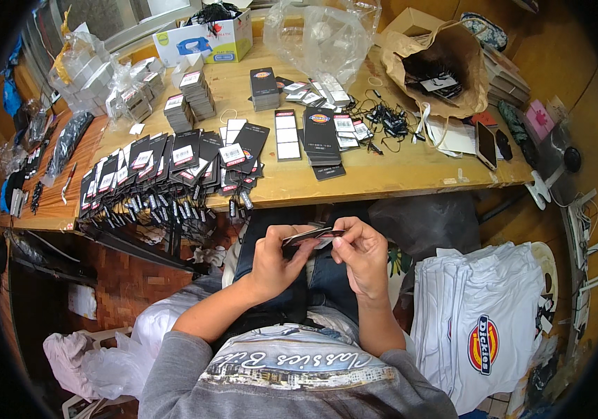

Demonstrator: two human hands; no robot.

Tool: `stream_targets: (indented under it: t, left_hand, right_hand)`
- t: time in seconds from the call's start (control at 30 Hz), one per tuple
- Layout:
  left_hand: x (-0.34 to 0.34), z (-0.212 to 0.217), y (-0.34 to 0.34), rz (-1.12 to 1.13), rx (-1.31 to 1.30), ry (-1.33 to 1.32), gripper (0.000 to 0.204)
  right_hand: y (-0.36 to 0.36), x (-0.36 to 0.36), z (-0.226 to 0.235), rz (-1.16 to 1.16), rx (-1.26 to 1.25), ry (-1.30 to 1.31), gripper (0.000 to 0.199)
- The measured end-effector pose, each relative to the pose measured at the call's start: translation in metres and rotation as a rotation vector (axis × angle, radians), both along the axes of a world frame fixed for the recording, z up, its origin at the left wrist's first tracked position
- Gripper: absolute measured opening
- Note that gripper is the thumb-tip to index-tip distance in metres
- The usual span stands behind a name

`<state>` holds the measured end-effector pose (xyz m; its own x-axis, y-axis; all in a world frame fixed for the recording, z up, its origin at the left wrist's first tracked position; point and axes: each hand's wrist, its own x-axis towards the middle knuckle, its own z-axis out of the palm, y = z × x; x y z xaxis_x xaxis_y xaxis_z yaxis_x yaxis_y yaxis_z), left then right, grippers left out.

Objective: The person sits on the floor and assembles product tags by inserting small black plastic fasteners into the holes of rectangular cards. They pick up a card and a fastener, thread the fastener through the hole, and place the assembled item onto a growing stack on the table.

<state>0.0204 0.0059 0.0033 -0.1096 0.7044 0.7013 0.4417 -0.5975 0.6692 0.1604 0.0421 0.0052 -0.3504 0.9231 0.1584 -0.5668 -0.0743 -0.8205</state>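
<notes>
My left hand [273, 260] and my right hand [363, 255] are together over my lap, just below the table's front edge. Between them they hold a thin black card tag [307, 236], seen nearly edge-on. The left hand grips its left end, and the right thumb and fingers pinch its right end. On the wooden table [396, 171] above, a long overlapping row of black tags with white labels [173, 167] runs along the front left. A small stack of black tags [321, 133] lies near the middle.
Stacks of tags [188, 98], a pile of black strings [389, 122], an open brown paper bag [445, 70], a clear plastic bag [316, 35], a white box [204, 38] and a phone [486, 143] are on the table. Folded white shirts [480, 314] lie at my right.
</notes>
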Motion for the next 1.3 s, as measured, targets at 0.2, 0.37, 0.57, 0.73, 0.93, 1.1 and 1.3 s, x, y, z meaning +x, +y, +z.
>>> stream_targets:
  t: [0.2, 0.37, 0.57, 0.73, 0.93, 1.1, 1.3]
  left_hand:
    - [-0.002, 0.001, 0.002, 0.003, 0.138, 0.18, 0.034]
    - [-0.006, 0.008, -0.003, -0.168, -0.178, 0.125, 0.033]
    - [-0.01, 0.021, -0.009, -0.343, -0.541, -0.072, 0.037]
    - [-0.007, 0.023, -0.009, -0.206, -0.415, -0.049, 0.031]
    - [-0.006, 0.026, -0.011, -0.149, -0.283, 0.135, 0.034]
    - [-0.008, 0.026, -0.011, -0.136, -0.198, 0.265, 0.037]
    - [-0.009, 0.026, -0.004, -0.094, 0.029, 0.469, 0.038]
  right_hand:
    - [-0.003, -0.006, -0.004, -0.071, 0.029, -0.031, 0.008]
    - [0.001, -0.006, -0.01, -0.117, 0.074, -0.093, 0.008]
    - [0.004, 0.002, -0.007, -0.342, 0.35, -0.307, 0.009]
    - [-0.003, 0.005, 0.013, -0.419, 0.602, -0.503, 0.012]
    - [-0.003, 0.005, 0.009, -0.345, 0.52, -0.43, 0.011]
    - [-0.003, 0.006, 0.01, -0.295, 0.488, -0.397, 0.011]
    - [-0.001, 0.008, 0.004, -0.15, 0.36, -0.272, 0.008]
